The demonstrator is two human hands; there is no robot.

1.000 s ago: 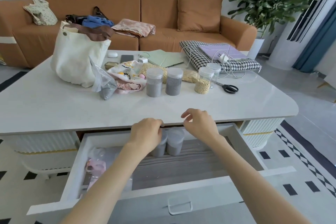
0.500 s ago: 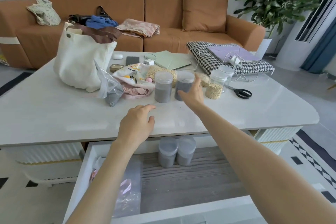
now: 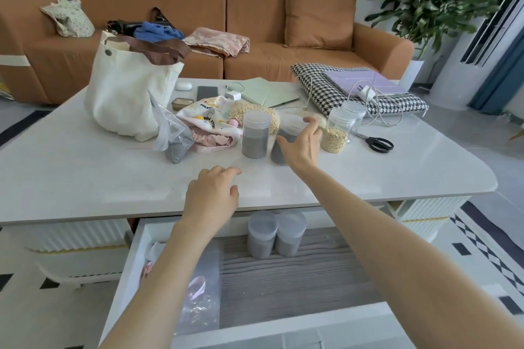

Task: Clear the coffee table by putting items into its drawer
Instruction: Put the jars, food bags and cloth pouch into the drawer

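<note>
**A:** Entry: state of both grips?

**B:** The right grip (image 3: 300,144) curves round the grey-filled jar (image 3: 279,154), with the thumb on its 9 o'clock side and the fingers over the lid rim toward 2 o'clock. The jar shows blurred and leaning. I cannot tell whether its base touches the counter (image 3: 85,178). The left grip (image 3: 211,197) hangs loosely curled over the counter's near edge and holds nothing.

**A:** Positions of the task items?

**B:** The grasped jar sits mid-counter. A twin jar (image 3: 255,136) stands just beside it at 9 o'clock, and an oat jar (image 3: 337,133) stands just beside it at 3 o'clock, with scissors (image 3: 378,144) further out. The drawer (image 3: 127,278) is open at the counter's 6 o'clock. Two stored jars (image 3: 262,238) stand upright and touching at its back, and a plastic bag (image 3: 198,292) lies along its left side.

**A:** Failure modes?

**B:** These are judgements only.
1. The jar wall looks smooth and the hold is high, so a quick lift may let the jar slip or swing.
2. The lean toward 9 o'clock may knock the twin jar, and knuckles sweeping toward 3 o'clock may tip the oat jar. Lid tightness cannot be seen, so a spill is possible.
3. The route to the drawer passes the counter's overhang, and a low carry may clip the jar's base on that edge.
4. The overhang partly hides the back of the drawer, so setting down hard against the stored jars could topple them.
</note>
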